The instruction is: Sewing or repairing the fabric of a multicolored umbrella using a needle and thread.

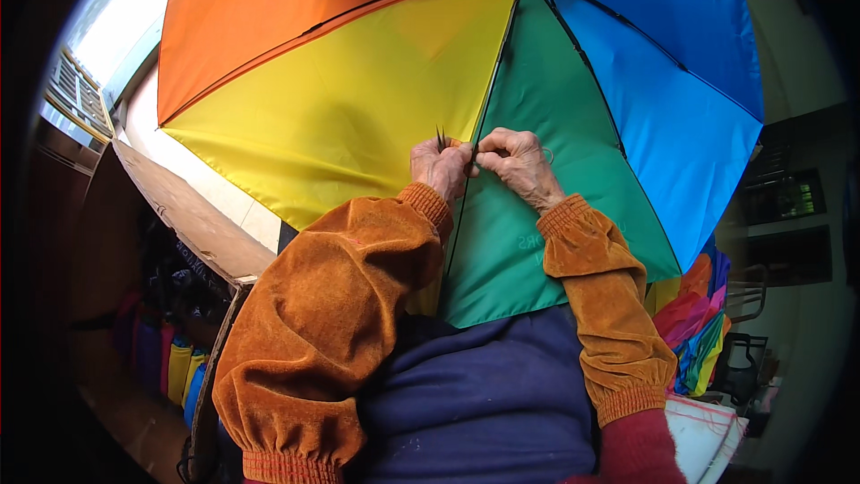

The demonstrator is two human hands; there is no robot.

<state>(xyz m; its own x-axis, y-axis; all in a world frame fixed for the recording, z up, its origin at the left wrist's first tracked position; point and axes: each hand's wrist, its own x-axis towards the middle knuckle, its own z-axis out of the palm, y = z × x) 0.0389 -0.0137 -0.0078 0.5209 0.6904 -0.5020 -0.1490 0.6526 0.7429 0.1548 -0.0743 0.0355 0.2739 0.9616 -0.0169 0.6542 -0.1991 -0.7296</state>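
An open rainbow umbrella (376,81) spreads before me, its inner side with the dark ribs facing me. My left hand (439,169) is closed on a thin umbrella rib (494,81) along the yellow and green panels' seam. Two dark pointed tips (440,137), like those of small snips, stick up from this hand; the rest of that tool is hidden. Just right of the rib my right hand (520,162) is closed in a pinch, its fingertips almost meeting the left ones. Whatever lies in the pinch is too small to make out.
A cardboard box (184,206) stands at the left, with folded colourful bundles (179,372) in the dark beside it. More rainbow fabric (694,323) hangs at the right, above a white sheet or sack (708,435). The umbrella's lower edge meets my dark blue apron (484,385).
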